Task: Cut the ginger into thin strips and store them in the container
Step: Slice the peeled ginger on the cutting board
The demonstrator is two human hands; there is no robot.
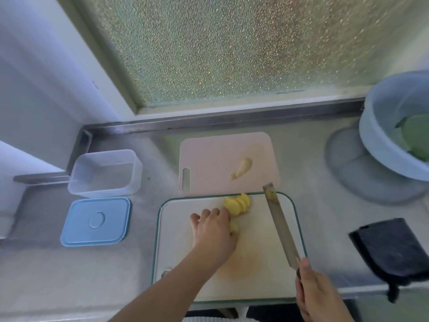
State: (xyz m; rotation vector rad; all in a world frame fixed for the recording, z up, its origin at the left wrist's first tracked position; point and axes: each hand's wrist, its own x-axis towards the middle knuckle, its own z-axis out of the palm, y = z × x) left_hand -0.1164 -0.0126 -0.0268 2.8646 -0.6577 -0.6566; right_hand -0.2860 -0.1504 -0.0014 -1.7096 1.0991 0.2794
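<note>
Left hand [214, 231] pins ginger slices [237, 204] steady; right hand [321, 296], at 5 o'clock, clenches the knife [281, 225] lifted clear.

I see a stainless steel bench [92, 275] running up to a raised metal lip along its back edge. Behind it stands a frosted, pebbled window pane [220, 47] letting in soft daylight, set in a pale frame [97, 54]. A plain white wall [34, 77] closes the left side.
</note>
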